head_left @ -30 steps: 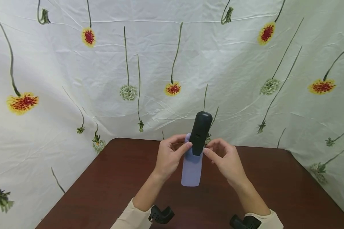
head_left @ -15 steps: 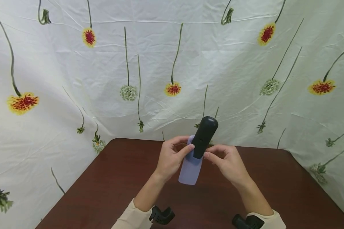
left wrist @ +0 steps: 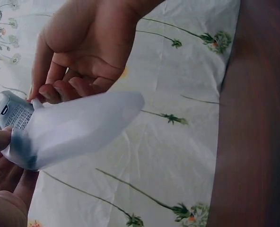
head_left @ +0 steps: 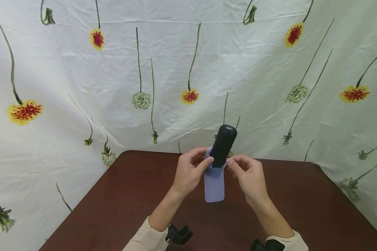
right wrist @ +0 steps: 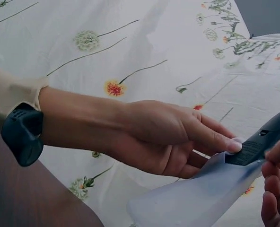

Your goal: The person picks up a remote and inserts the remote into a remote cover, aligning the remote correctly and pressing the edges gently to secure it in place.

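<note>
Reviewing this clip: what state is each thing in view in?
Lavender sleeve: mouth open, held up above the table.
Black device: tilted, lower end in the sleeve's mouth, the rest sticking out.
Left grip: holding the sleeve at its mouth.
Right grip: pinching the sleeve's rim.
Floral cloth: spread behind the table, creased.

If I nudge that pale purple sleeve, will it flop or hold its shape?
The pale purple sleeve is probably bendy: its rim draws out where the right hand pinches it. Likely thin and light: the black remote-shaped device seems to show darkly through its wall. It should roughly keep its form, since its free end hangs uncrumpled.
</note>
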Demonstrator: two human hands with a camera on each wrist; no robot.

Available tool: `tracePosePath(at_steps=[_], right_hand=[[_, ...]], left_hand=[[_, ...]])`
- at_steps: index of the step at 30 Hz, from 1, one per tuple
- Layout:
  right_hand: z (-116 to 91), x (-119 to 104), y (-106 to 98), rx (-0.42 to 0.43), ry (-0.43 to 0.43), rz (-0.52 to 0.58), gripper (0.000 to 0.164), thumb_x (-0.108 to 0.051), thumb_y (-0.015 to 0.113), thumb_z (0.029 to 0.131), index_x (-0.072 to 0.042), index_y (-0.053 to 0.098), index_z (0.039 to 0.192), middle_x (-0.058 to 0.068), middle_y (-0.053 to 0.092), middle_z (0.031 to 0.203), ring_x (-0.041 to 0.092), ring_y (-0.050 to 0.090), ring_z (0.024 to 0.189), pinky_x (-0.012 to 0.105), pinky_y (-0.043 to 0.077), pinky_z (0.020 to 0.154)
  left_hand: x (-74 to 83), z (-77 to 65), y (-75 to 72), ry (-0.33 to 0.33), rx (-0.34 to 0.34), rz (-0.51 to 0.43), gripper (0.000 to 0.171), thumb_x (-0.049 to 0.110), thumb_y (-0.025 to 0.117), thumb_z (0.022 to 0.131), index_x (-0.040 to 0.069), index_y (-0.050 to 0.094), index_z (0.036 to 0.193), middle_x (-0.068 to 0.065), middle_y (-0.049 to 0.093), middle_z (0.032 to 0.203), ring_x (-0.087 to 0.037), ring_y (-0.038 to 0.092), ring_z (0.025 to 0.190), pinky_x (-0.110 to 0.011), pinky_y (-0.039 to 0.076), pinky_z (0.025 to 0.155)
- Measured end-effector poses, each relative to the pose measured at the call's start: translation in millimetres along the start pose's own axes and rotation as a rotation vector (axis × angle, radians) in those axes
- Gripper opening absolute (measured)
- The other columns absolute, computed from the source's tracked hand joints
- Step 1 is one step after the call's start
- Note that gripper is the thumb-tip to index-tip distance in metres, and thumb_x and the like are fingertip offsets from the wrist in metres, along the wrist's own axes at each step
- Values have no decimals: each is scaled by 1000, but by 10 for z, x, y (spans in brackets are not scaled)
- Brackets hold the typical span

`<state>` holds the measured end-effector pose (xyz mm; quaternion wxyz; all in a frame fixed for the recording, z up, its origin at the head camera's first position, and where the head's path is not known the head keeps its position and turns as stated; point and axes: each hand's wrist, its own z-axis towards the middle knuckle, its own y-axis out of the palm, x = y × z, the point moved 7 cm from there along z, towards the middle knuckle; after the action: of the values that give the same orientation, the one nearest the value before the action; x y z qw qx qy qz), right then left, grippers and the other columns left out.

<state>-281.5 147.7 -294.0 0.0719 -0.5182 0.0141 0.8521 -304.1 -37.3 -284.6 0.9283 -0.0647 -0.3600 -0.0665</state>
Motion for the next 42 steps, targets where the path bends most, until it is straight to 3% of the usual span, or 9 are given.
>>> tracePosePath(at_steps=[8,13,15,18,24,32,42], right_hand=[[8,-3,7,-11,-106,-41,15,-8,81,91,0,70,97,8,63,84,21,58,71,29,51,61],[-13,-78,12,-13,-198,20,29,2,75,92,1,65,120,10,65,107,21,66,87,29,57,70],[-19,-107,19,-8,-232,35,29,4,72,95,2,65,123,10,66,113,21,69,92,32,59,73],[-23,-130,8,26,-252,32,21,2,69,97,3,69,119,8,70,107,20,70,89,35,60,71],[-14,-129,-42,71,-221,-1,19,2,72,95,4,75,114,9,73,95,22,67,80,31,58,65],[-2,-127,-39,11,-169,-34,24,-3,72,97,3,74,121,18,72,103,19,64,84,30,57,67],[20,-91,-35,-55,-115,-100,28,-9,72,98,1,73,125,14,73,115,22,65,90,35,57,69]], left_hand=[[-37,5,-7,-91,-16,-105,24,-2,74,94,-6,72,118,-15,73,105,-25,72,92,-32,57,76],[-41,-9,10,-124,-29,-133,26,-2,74,94,-6,72,120,-14,72,106,-25,72,93,-34,58,76],[-38,-13,19,-131,-36,-129,26,0,74,95,-4,73,120,-13,73,106,-25,72,93,-34,58,76],[-31,-15,28,-142,-44,-123,26,1,74,95,-4,74,120,-12,75,107,-25,72,95,-35,58,76],[-43,-19,52,-180,-80,-155,25,1,69,99,-8,72,122,-16,74,114,-23,71,101,-35,58,80],[-54,-13,67,-195,-125,-155,26,5,67,101,-7,71,124,-15,73,117,-25,70,106,-38,58,85],[-71,-12,72,-207,-158,-170,26,5,66,102,-6,71,125,-13,74,117,-28,70,108,-41,57,90]])
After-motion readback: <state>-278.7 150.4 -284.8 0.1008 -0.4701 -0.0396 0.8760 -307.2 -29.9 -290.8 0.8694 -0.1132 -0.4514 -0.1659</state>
